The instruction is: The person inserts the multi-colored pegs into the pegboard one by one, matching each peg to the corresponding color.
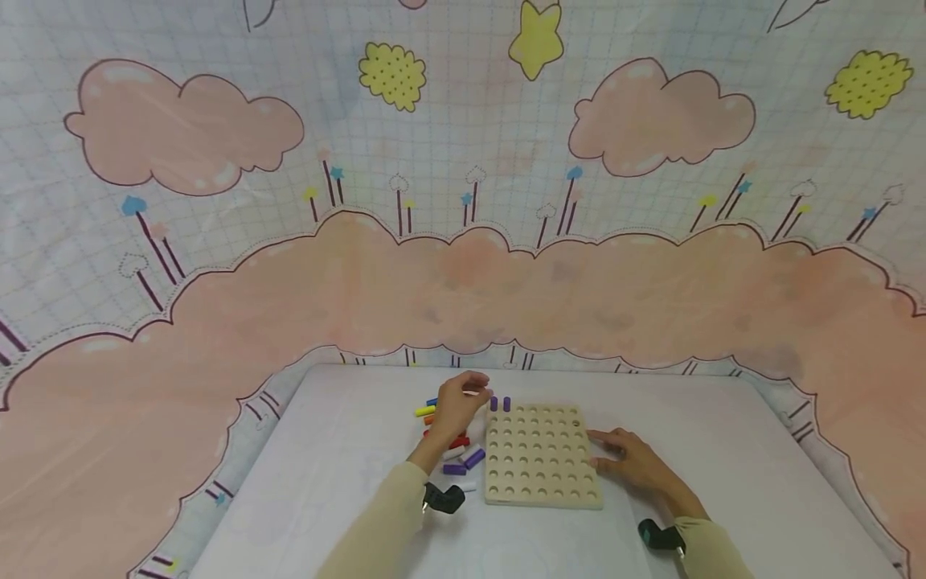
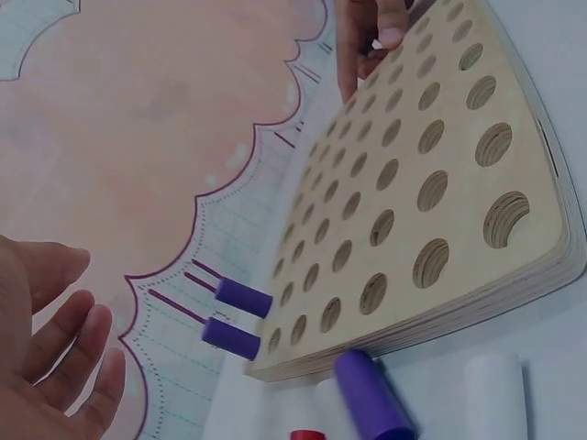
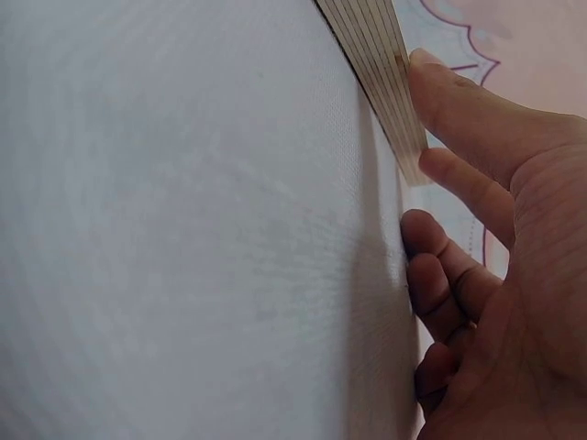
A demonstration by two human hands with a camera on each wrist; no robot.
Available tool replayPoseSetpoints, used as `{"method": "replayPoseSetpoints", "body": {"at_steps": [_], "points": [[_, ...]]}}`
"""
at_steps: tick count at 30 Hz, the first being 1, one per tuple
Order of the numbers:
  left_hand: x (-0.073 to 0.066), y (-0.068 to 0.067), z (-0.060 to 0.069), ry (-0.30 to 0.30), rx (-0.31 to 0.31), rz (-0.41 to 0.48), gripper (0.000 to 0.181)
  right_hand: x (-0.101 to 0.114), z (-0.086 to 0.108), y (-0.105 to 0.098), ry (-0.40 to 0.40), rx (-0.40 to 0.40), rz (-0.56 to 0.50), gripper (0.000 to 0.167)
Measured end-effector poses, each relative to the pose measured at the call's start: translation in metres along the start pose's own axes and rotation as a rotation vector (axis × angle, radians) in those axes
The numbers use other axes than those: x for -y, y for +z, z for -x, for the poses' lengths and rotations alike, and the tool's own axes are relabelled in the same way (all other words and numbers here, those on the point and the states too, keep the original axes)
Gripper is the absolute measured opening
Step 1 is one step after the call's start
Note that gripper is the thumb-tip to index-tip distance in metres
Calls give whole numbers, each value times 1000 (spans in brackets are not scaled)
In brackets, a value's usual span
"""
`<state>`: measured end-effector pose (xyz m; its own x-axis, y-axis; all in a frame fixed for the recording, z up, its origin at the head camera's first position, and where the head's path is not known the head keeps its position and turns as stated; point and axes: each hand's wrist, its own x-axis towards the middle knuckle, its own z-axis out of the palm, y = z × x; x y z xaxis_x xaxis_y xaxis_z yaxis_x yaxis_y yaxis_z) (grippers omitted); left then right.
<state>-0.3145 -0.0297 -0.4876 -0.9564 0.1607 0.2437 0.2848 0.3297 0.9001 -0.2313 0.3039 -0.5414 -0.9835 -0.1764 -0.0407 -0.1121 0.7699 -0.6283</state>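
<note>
A square wooden board [image 1: 542,497] with rows of round holes lies on the table. Two purple pegs [image 2: 231,339] stand upright in holes at its far left corner. My left hand [image 1: 457,408] hovers just left of those pegs; in the left wrist view its fingers [image 2: 78,339] are loosely bent and hold nothing. At the board's right side, my right hand [image 1: 637,460] touches the edge with thumb and a fingertip, as the right wrist view shows at the layered wooden edge [image 3: 381,78]. Its other fingers [image 3: 449,275] are bent near the tabletop.
Loose pegs lie left of the board: purple [image 1: 454,470], white [image 1: 469,486], red [image 1: 463,441], yellow [image 1: 423,412] and others partly hidden behind the left hand. The white table [image 1: 289,498] meets a patterned cloth backdrop [image 1: 448,297] at its far edge.
</note>
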Motion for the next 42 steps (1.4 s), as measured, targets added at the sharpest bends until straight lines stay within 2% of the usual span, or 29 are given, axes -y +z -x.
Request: {"method": "replayPoseSetpoints", "body": {"at_steps": [6, 10, 19, 26, 33, 42], "points": [[-9, -12, 7, 45, -13, -4, 18, 1, 0, 0, 29, 16, -17, 58], [-12, -19, 14, 48, -11, -11, 18, 0, 0, 1, 25, 15, -15, 58], [-16, -34, 31, 95, -12, -92, 17, 0, -1, 1, 31, 9, 2, 59], [-10, -44, 46, 94, 42, -170, 20, 2, -1, 1, 59, 12, -6, 60], [0, -51, 60, 140, 89, -238, 22, 5, 0, -1, 76, 19, -24, 60], [15, -55, 76, 104, 184, -335, 26, 4, 1, 1, 54, 17, -18, 59]]}}
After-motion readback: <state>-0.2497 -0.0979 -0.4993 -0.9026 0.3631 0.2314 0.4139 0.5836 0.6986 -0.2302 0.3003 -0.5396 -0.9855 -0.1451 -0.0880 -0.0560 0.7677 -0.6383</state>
